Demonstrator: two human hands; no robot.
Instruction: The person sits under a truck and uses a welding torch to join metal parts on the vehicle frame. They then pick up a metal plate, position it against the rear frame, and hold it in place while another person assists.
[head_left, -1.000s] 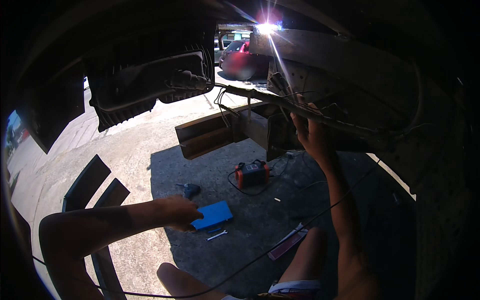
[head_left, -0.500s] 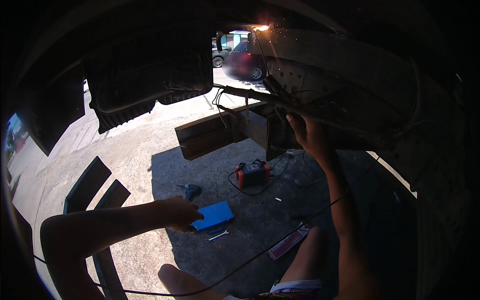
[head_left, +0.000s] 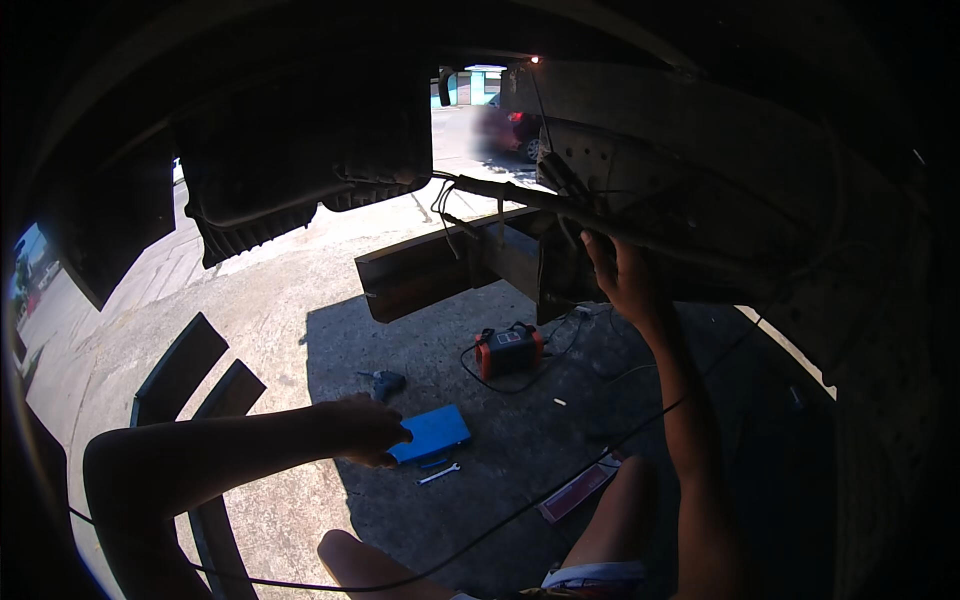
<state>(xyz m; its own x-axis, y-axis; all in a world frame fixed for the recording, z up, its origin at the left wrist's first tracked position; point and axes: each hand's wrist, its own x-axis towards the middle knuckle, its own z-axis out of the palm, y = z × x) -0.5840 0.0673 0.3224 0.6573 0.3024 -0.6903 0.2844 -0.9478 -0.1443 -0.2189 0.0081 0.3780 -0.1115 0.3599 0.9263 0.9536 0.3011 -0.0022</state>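
Observation:
At the right of centre, my right hand [head_left: 628, 278] is raised and closed round a dark welding electrode holder [head_left: 566, 178], its grip partly lost in shadow. From the holder a thin welding rod [head_left: 543, 105] rises to the dark metal overhead, where a small glow [head_left: 535, 60] shows at its tip. My left hand [head_left: 368, 428] hangs at the lower left, thumb and fingers apart and nothing visible in them. Behind it in the view lies a blue case [head_left: 436, 434] on the ground. An open-ended wrench [head_left: 440, 474] rests beside the case.
A black-and-orange welding machine [head_left: 508, 350] stands on the concrete, near a blue power tool [head_left: 383, 383]. A steel beam [head_left: 415, 280] and dark cables [head_left: 520, 195] cross ahead. A flat box [head_left: 578, 494] lies by my knee. Curved panels [head_left: 180, 368] stand left; a red car [head_left: 515, 128] is beyond.
The bright arc and flying sparks at the rod tip have shrunk to a small glow. The view has shifted slightly; both hands stay almost where they were.

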